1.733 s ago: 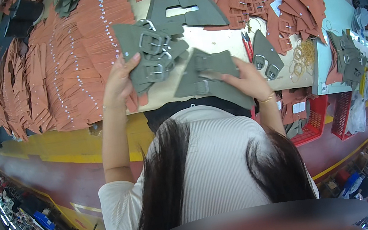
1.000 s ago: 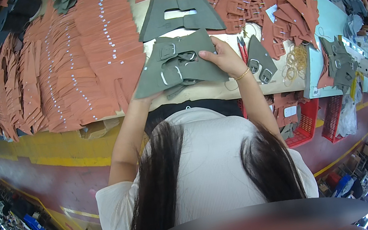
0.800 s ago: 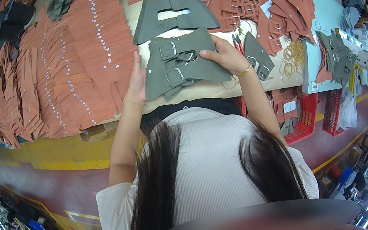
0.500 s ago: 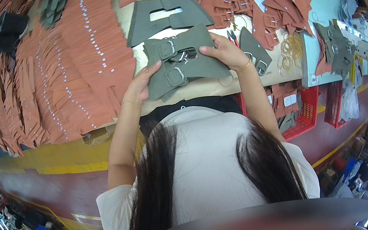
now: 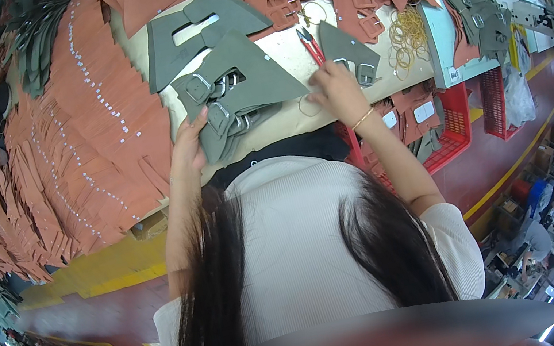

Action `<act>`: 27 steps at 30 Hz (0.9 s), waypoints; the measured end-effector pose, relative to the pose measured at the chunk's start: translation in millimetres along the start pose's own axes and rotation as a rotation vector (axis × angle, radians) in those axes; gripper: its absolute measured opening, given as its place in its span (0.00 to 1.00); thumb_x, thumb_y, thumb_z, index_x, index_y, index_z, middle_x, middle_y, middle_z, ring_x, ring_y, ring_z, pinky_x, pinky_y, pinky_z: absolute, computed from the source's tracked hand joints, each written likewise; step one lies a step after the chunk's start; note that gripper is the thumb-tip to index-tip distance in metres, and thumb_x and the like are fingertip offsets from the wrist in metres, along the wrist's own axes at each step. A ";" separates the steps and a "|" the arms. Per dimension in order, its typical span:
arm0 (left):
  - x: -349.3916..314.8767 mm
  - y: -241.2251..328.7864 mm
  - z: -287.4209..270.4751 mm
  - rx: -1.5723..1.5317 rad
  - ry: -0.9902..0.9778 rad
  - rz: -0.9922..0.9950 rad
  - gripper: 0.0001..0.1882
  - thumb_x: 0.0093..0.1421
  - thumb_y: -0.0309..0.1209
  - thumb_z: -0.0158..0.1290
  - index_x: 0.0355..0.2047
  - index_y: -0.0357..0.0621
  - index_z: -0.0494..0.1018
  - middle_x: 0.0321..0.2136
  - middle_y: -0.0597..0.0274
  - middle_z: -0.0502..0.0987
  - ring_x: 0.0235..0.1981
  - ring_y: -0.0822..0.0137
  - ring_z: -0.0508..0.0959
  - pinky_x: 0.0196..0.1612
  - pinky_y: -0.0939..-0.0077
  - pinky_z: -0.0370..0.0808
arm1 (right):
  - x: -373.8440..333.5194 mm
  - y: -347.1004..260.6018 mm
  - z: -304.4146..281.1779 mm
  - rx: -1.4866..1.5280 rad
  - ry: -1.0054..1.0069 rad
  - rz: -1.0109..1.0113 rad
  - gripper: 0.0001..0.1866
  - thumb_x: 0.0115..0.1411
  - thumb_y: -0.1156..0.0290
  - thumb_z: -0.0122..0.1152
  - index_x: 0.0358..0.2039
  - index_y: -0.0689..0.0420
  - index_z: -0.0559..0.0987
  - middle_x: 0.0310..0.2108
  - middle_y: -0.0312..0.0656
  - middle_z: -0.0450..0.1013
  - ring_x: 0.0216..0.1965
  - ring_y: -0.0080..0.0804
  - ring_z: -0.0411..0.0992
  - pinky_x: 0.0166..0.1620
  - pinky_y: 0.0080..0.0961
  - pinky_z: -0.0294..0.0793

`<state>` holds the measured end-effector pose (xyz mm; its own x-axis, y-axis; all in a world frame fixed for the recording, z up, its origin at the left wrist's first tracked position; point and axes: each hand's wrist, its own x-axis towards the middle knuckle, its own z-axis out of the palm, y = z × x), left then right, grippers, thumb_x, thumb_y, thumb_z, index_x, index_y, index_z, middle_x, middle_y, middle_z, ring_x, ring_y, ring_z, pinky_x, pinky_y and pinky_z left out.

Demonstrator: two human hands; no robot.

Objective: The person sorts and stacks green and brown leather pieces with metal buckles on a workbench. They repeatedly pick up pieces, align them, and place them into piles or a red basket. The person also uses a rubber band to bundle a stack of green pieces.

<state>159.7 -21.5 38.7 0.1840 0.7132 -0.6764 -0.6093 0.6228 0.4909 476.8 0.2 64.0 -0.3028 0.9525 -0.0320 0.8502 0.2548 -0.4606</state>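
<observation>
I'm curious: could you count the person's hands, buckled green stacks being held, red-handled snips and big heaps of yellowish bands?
Hands: 2 (left hand, right hand)
Held buckled green stack: 1
Red-handled snips: 1
Big heap of yellowish bands: 1
Total: 5

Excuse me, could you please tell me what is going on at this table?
A person is handling a stack of green buckled pieces, with the left hand gripping its left edge. The right hand is off the stack, beside the red-handled snips; whether it grips anything is unclear. A flat green piece lies just beyond the stack, rows of rust-coloured pieces spread to the left, and a heap of tan loops lies to the right.
</observation>
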 end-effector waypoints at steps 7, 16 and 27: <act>-35.5 38.3 32.6 0.471 0.086 0.249 0.25 0.55 0.30 0.60 0.51 0.35 0.66 0.42 0.57 0.76 0.42 0.65 0.77 0.46 0.70 0.74 | -16.5 -2.6 23.2 -0.051 0.032 0.019 0.09 0.51 0.69 0.63 0.30 0.58 0.73 0.30 0.42 0.69 0.34 0.40 0.70 0.40 0.36 0.68; -78.4 79.7 78.0 1.986 -0.002 0.769 0.23 0.49 0.31 0.60 0.47 0.46 0.70 0.32 0.55 0.77 0.32 0.57 0.78 0.32 0.67 0.74 | 45.5 -7.9 -30.7 1.393 0.036 0.375 0.06 0.61 0.73 0.54 0.37 0.59 0.68 0.37 0.44 0.77 0.35 0.27 0.76 0.39 0.17 0.71; -66.1 48.9 101.1 2.067 -0.131 0.888 0.46 0.47 0.31 0.62 0.65 0.53 0.52 0.32 0.56 0.76 0.28 0.56 0.78 0.28 0.63 0.73 | 104.7 -83.1 -56.1 0.663 -0.037 -0.082 0.17 0.47 0.66 0.71 0.32 0.58 0.72 0.32 0.41 0.78 0.30 0.32 0.77 0.32 0.26 0.75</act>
<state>195.7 -5.7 163.0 0.4924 0.8691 -0.0458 0.8289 -0.4523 0.3293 398.6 88.1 148.6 -0.3800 0.9250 0.0017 0.3825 0.1588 -0.9102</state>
